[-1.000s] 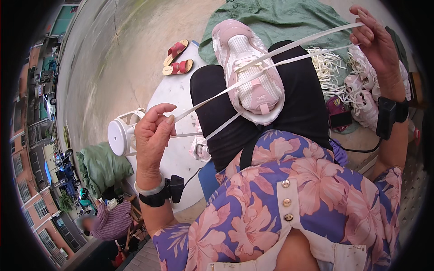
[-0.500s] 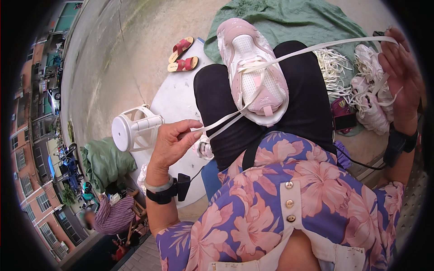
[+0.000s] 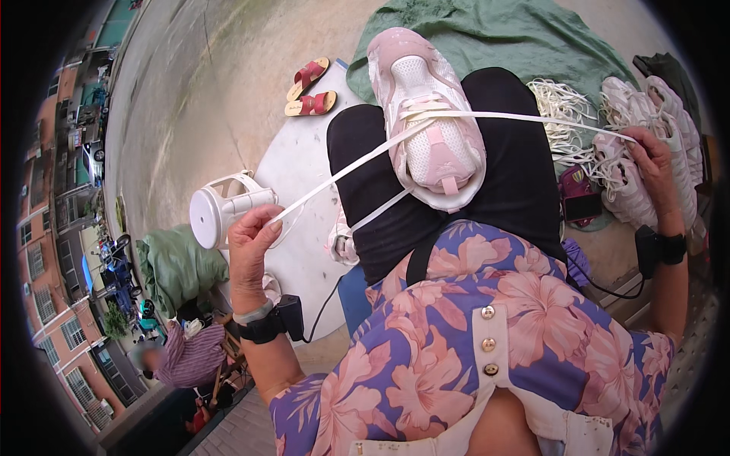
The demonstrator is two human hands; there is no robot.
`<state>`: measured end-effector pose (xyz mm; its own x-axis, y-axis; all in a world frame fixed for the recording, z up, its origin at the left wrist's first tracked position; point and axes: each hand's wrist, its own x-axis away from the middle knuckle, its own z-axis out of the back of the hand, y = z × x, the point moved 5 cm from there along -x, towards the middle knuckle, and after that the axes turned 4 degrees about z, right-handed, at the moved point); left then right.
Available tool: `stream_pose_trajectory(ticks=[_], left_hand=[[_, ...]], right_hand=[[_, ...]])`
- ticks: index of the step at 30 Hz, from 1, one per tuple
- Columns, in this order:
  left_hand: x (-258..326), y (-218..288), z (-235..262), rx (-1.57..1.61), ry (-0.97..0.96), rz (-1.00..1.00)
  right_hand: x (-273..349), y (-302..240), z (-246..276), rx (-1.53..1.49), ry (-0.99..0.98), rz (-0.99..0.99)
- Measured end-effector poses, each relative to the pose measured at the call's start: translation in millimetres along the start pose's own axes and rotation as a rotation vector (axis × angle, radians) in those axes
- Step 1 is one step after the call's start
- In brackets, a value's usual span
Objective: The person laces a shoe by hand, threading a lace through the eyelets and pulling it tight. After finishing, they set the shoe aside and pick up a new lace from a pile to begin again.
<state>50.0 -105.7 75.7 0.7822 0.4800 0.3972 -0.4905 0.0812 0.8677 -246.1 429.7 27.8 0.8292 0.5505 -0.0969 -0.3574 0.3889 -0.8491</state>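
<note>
A green cloth [image 3: 494, 38] spreads over the ground at the top, the biggest thing in view, and a white board [image 3: 296, 182] lies below it beside the person's black-clad lap. One pink sneaker [image 3: 430, 121] rests sole-down on that lap, toe pointing away. One white lace [image 3: 487, 115] runs through its upper eyelets and stretches out taut to both sides — one end to each hand.

The left hand [image 3: 251, 247] is raised near a white fan [image 3: 224, 213] lying on the board; its thumb and forefinger pinch the lace end, the other fingers curled in. The right hand [image 3: 658, 171] is out to the side, fingers closed around the other lace end, just above a pile of white sneakers [image 3: 639, 144] — at least three, though the exact count is hard to tell. A bundle of loose white laces [image 3: 559, 106] lies between that pile and the lap.

Two red sandals [image 3: 312, 87] sit side by side on the concrete beyond the board. Each wrist wears one black band.
</note>
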Motion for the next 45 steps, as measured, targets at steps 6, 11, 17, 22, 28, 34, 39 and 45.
stream_pose_trajectory(ticks=[6, 11, 17, 22, 28, 34, 39, 45], left_hand=[[0, -13, -10, -0.2, -0.037, -0.019], [-1, -18, -3, -0.671, 0.097, -0.338], [7, -42, 25, -1.002, 0.384, -0.47], [14, -78, 82, -1.093, 0.548, -0.446], [36, -100, 151, -1.009, 0.782, -0.305], [22, -163, 166, -0.503, 0.632, 0.093], [-15, -79, -23, 0.153, -0.098, 0.399], [-46, -19, -140, 0.38, -0.62, 0.372]], right_hand=[[34, 13, 3, 0.332, -0.082, 0.136], [51, 71, -5, 0.351, -0.088, -0.134], [55, 45, -32, 0.463, -0.066, 0.202], [68, 74, 10, 0.6, 0.011, 0.19], [83, 115, 68, 0.679, 0.268, 0.154], [113, 170, 12, 0.003, 0.239, -0.665], [63, 29, -118, -0.599, -0.13, -0.771], [-6, -69, -193, -0.841, -0.374, -0.608]])
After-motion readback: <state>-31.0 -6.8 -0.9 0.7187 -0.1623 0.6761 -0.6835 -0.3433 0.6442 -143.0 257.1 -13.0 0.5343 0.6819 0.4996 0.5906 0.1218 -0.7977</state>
